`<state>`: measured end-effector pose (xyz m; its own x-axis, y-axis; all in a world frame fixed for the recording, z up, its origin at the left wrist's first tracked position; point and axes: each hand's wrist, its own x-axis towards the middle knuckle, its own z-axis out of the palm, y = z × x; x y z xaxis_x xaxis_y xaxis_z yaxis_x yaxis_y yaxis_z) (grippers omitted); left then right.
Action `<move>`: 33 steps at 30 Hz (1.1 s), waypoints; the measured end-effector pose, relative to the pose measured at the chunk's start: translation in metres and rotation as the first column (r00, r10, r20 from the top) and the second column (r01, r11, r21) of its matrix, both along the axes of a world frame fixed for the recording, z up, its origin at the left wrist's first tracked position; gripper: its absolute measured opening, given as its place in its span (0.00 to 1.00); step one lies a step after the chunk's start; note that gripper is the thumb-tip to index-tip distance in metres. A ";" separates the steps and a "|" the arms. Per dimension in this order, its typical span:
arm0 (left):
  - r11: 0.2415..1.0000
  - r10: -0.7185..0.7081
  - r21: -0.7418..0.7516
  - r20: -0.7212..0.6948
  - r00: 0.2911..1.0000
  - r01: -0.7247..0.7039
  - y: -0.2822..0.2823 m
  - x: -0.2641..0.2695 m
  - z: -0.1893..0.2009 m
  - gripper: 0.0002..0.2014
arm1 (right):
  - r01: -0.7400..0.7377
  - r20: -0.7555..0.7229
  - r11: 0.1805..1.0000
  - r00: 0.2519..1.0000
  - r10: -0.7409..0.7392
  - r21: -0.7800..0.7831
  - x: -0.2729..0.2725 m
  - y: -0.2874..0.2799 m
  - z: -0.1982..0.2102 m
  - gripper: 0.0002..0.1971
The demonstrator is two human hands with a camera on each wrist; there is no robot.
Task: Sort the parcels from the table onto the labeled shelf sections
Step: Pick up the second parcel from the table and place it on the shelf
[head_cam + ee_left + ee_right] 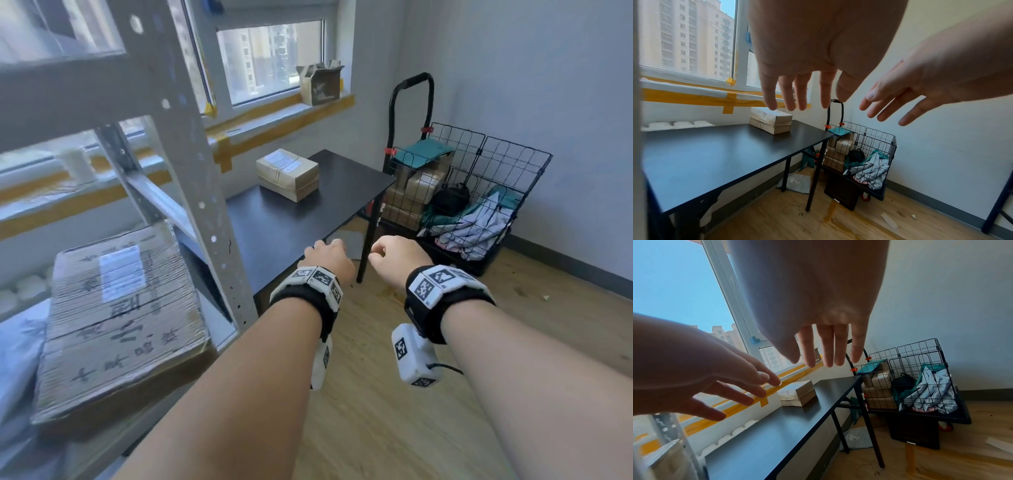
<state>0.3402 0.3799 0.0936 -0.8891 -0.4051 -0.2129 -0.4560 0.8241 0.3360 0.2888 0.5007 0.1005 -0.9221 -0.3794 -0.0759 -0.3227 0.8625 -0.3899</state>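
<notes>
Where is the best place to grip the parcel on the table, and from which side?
Probably the two short ends of the parcel, one hand each, approaching from the near table edge. It lies flat, box-shaped; both hands, left and right, are free.

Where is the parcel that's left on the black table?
In the head view, the parcel sits at the far end of the black table, near the window sill, left of the wire cart.
</notes>
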 end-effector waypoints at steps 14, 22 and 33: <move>0.984 0.176 0.034 -0.020 0.984 -0.175 -0.021 -0.224 0.002 0.21 | -0.143 0.032 0.988 0.989 0.145 -0.066 -0.246 -0.023 -0.004 0.17; 0.912 0.401 0.085 0.008 0.916 -0.401 -0.070 -0.294 -0.024 0.21 | -0.211 0.136 0.976 0.967 0.217 -0.056 -0.356 -0.064 -0.024 0.15; 0.856 0.510 0.107 -0.021 0.860 -0.505 -0.221 -0.389 -0.034 0.22 | -0.341 0.132 0.939 0.930 0.343 -0.033 -0.467 -0.219 -0.040 0.16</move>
<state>-0.0491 0.1589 0.0599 -0.5752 -0.7832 -0.2363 -0.7842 0.4457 0.4318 -0.1778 0.2816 0.0610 -0.7180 -0.6712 -0.1842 -0.5419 0.7052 -0.4571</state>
